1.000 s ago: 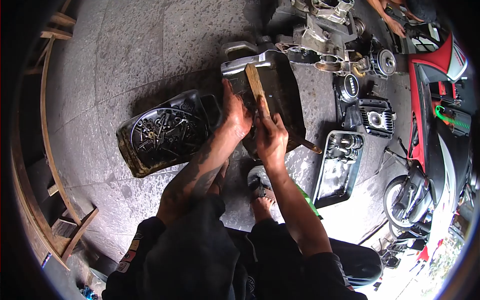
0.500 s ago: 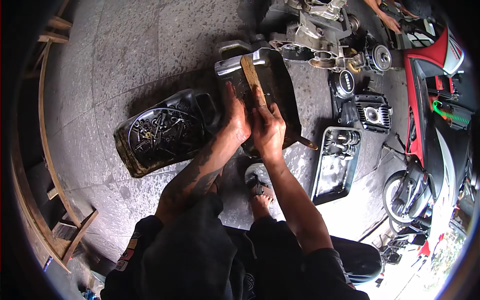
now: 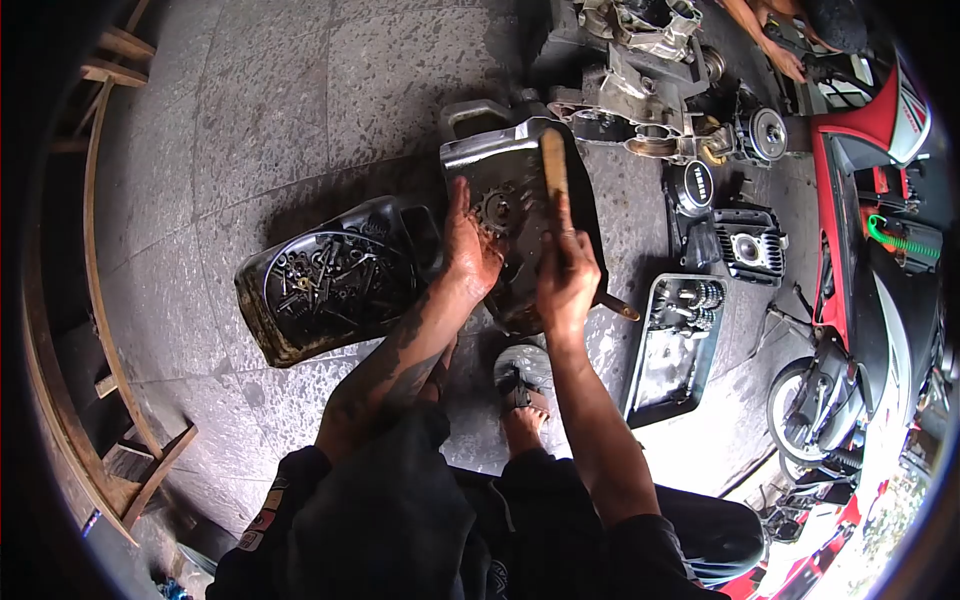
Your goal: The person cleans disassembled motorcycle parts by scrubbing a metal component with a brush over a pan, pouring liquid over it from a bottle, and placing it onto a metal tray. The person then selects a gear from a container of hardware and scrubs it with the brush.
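My left hand (image 3: 470,248) grips a toothed metal gear (image 3: 498,209) by its lower left side, over a black cut-open plastic container (image 3: 592,190). The gear's teeth and centre hole show; my thumb points up past it. Beside it, my right hand (image 3: 568,282) is closed round a wooden-handled brush (image 3: 555,172), index finger stretched along the wood. Its flat wooden back faces up and blurs slightly; any bristles are hidden. The brush is apart from the gear, to its right. Dark liquid residue coats the container's inside.
Left, a second cut container (image 3: 262,335) holds bolts and small parts. A wooden stick (image 3: 620,307) juts from the nearer container. Right are a metal tray (image 3: 665,375) with gears, a finned cylinder head (image 3: 748,243), engine cases (image 3: 640,90) and a red motorcycle (image 3: 828,220). Another person's hand (image 3: 785,62) works top right.
My right hand and the brush have moved right, away from my left hand, uncovering the gear. The whole view has shifted slightly.
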`<state>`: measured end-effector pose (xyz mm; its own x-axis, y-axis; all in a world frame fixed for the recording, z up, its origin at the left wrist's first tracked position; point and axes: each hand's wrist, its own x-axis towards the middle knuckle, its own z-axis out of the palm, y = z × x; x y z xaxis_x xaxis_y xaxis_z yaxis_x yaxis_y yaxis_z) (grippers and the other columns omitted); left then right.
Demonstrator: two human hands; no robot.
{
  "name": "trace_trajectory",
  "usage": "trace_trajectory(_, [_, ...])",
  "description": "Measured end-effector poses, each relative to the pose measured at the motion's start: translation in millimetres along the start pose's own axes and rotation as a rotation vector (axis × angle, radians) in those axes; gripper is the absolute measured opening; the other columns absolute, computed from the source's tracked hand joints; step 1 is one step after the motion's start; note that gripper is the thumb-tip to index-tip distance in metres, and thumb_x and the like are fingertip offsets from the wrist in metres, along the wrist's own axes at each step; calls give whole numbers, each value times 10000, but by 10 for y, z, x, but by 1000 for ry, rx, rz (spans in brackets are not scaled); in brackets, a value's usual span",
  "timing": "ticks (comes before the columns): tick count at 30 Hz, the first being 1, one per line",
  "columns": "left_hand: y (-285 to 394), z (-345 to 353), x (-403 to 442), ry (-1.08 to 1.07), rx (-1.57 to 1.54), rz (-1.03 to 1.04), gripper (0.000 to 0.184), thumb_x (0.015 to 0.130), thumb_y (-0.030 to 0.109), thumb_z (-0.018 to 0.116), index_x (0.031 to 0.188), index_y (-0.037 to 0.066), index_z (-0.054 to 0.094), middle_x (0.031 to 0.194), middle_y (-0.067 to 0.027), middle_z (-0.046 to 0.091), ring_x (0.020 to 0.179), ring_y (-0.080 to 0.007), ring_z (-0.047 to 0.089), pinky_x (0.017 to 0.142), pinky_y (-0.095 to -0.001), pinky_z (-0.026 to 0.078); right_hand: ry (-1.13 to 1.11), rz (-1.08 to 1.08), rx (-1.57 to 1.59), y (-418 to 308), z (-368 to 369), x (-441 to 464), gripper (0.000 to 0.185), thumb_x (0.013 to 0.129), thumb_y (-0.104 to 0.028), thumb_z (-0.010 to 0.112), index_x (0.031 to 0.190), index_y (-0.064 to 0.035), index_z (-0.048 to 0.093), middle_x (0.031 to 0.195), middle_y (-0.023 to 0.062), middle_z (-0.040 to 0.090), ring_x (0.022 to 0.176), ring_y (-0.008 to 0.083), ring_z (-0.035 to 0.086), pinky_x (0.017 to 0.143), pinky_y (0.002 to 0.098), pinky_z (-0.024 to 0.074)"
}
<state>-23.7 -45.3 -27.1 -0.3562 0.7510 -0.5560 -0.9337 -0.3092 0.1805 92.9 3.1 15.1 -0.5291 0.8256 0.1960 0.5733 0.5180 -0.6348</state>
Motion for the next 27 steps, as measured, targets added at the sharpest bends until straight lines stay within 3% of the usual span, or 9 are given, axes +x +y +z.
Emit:
trace_trajectory(3, [-5, 18, -4, -28, 79, -23, 468, 948, 447, 437, 1219, 77, 534, 1145, -94, 621, 981, -231, 631, 901, -367, 501, 27, 98, 98, -133, -108, 53, 519, 877, -13, 526, 1370, -157, 456, 756, 92, 558, 593, 143, 482, 576, 315, 448])
trace_trajectory(5, [-46, 22, 13, -117, 157, 37, 340, 886, 304, 618, 1151, 104, 544, 1100, -43, 625, 987, -179, 610, 832, -339, 522, 50, 90, 99, -141, -121, 82, 511, 879, -17, 527, 1366, -155, 462, 772, 95, 565, 602, 146, 483, 584, 311, 448])
trace_trajectory(7, [-51, 53, -12, -84, 182, 83, 316, 887, 261, 619, 1142, 85, 556, 1078, -55, 633, 967, -191, 625, 847, -341, 527, 63, 81, 99, -141, -117, 88, 503, 881, -21, 529, 1362, -154, 468, 789, 99, 572, 611, 149, 485, 591, 307, 447])
trace_trajectory(8, [-52, 60, -24, -41, 205, 129, 292, 889, 218, 620, 1133, 66, 567, 1057, -67, 640, 947, -202, 639, 861, -344, 531, 99, 54, 143, -130, -103, 81, 496, 867, -24, 543, 1343, -152, 489, 764, 118, 542, 605, 210, 503, 585, 339, 448])
trace_trajectory(9, [-74, 42, -24, -39, 204, 129, 292, 889, 218, 620, 1133, 66, 567, 1057, -67, 640, 947, -202, 639, 861, -344, 531, 135, 31, 187, -149, -99, 75, 489, 853, -27, 557, 1324, -150, 510, 739, 137, 513, 598, 271, 522, 579, 372, 448])
trace_trajectory(12, [-131, 30, -32, 90, 318, 208, 252, 877, 192, 640, 1092, 77, 576, 1013, -38, 637, 909, -163, 634, 806, -300, 537, 36, 9, 115, -241, -78, 131, 513, 856, 1, 551, 1343, -145, 489, 786, 122, 541, 608, 180, 474, 599, 308, 437])
trace_trajectory(14, [-141, 69, -65, 16, 416, 239, 248, 880, 204, 644, 1088, 85, 580, 1000, -23, 628, 877, -136, 620, 740, -270, 528, 21, -7, 117, -250, 19, 165, 533, 832, 25, 555, 1335, -142, 498, 759, 138, 521, 588, 217, 462, 583, 322, 432])
trace_trajectory(20, [-200, -54, -36, 101, 342, 208, 252, 876, 221, 659, 1071, 75, 594, 971, 8, 613, 878, -92, 539, 775, -265, 432, -57, 116, 72, -150, -11, -157, 516, 828, 26, 539, 1322, -120, 510, 744, 159, 523, 619, 272, 502, 610, 348, 447])
trace_trajectory(27, [-220, 19, -26, 53, 455, 256, 282, 895, 237, 636, 1104, 60, 567, 1001, 6, 587, 905, -87, 515, 811, -257, 416, 44, -73, 118, -110, 91, -7, 534, 819, 30, 541, 1330, -118, 499, 750, 163, 491, 630, 294, 526, 591, 374, 454])
